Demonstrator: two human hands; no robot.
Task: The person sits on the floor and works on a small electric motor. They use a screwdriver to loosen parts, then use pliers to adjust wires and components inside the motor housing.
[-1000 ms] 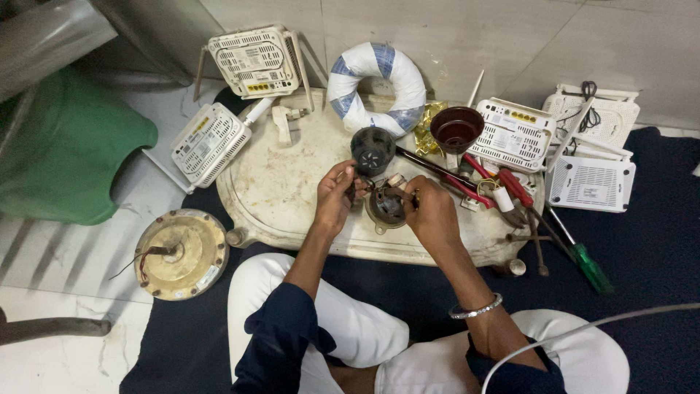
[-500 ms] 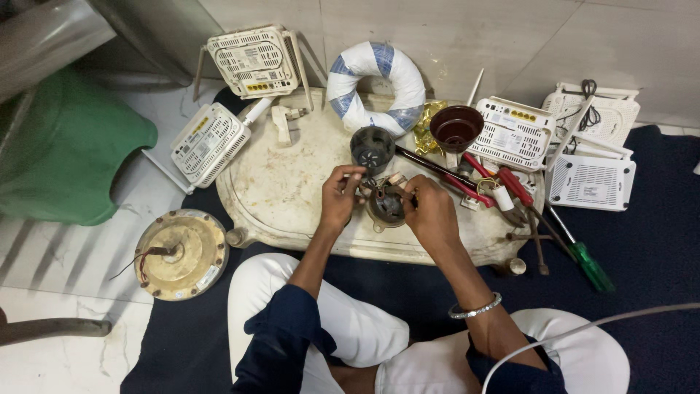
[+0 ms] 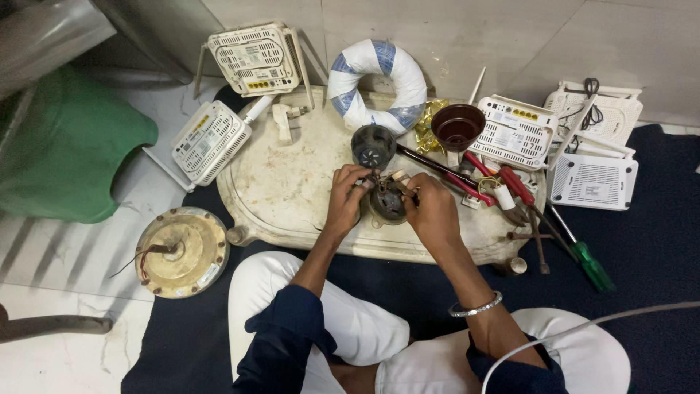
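I sit cross-legged at a low, stained cream table (image 3: 292, 182). Both hands work on a small round dark motor part (image 3: 386, 202) with copper wires sticking up from it. My left hand (image 3: 346, 195) pinches the wires at the part's left side. Fingers curled, my right hand (image 3: 430, 208) grips the part's right edge. Just beyond them stands a dark round fan-like housing (image 3: 373, 146).
On the table lie a white-and-blue tape-wrapped ring (image 3: 377, 84), a brown bowl (image 3: 457, 125), red-handled pliers (image 3: 485, 182) and a green screwdriver (image 3: 587, 263). White routers (image 3: 255, 58) ring the table. A round fan cover (image 3: 181, 252) and a green stool (image 3: 65, 153) sit left.
My left hand has shifted slightly right, closer onto the motor part's wires. My right hand stays on the part.
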